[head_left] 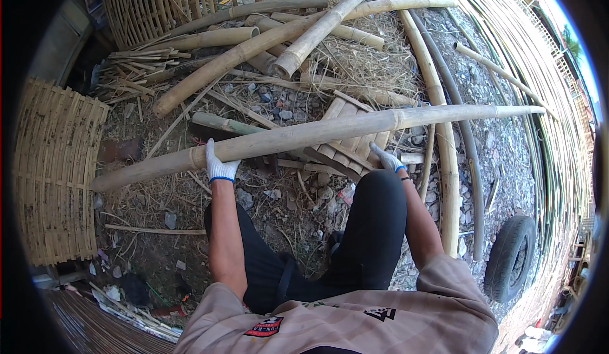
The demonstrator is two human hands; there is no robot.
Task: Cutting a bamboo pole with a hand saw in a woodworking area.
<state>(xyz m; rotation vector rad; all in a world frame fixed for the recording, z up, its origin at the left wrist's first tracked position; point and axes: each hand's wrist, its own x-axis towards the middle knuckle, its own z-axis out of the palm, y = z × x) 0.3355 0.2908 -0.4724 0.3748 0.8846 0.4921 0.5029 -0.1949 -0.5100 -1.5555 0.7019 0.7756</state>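
Note:
A long, pale bamboo pole [285,139] lies across in front of me, rising slightly from left to right. My left hand [221,165], in a white glove with a blue cuff, is closed around its left part, beside a node. My right hand [387,159], gloved alike, is beneath the pole's right part, apart from it in the picture. Its visible fingers are stretched out at the edge of a small slatted bamboo bench-like piece [347,116]; whether they press on it I cannot tell. My raised knee covers the area below that hand. The pole partly hides the slatted piece.
Thick bamboo poles [235,52] lie crossed at the back. A woven bamboo panel [57,170] is at the left. To the right are a long upright-lying pole [444,163], a dark pipe [466,138], a tyre [509,259] and many bamboo strips [558,113]. Stones and straw cover the ground.

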